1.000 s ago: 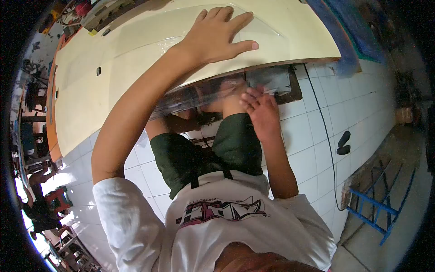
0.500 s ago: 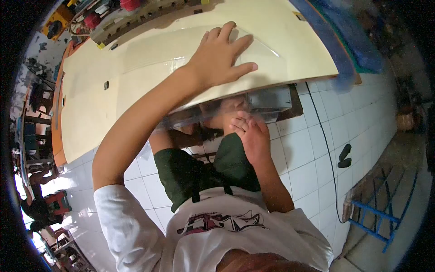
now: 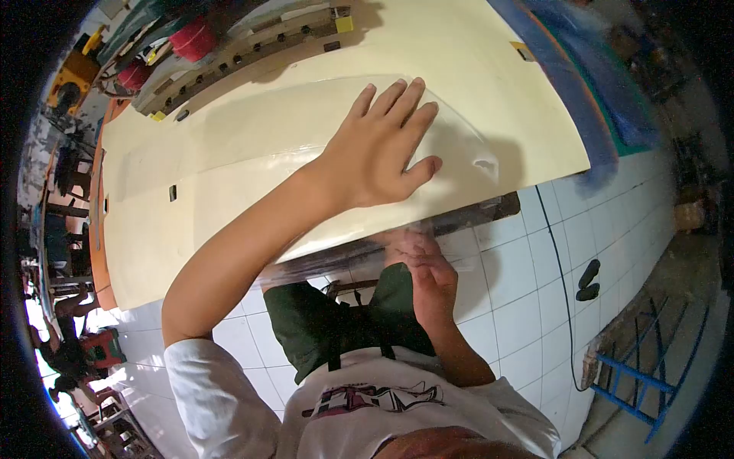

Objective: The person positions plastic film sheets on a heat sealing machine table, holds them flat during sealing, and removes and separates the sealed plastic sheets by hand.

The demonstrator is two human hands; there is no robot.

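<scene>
My left hand lies palm down with fingers spread, on a clear plastic sheet or bag over the cream tabletop. The plastic has a small cut-out near its right corner. Below the table's near edge, by my knee, my right hand has its fingers bent together at a see-through flap of plastic. That flap partly veils the fingers, so the exact grip is hard to make out.
At the back left of the table stands a long bar-like fixture with red knobs. Blue material lies beyond the right edge. A black cable, dark sandals and a blue metal frame are on the floor at right.
The view has tilted, so the table sits lower. My left hand has flattened on the plastic. Its right corner is now nearer me, and my right hand has come up close to the hanging flap.
</scene>
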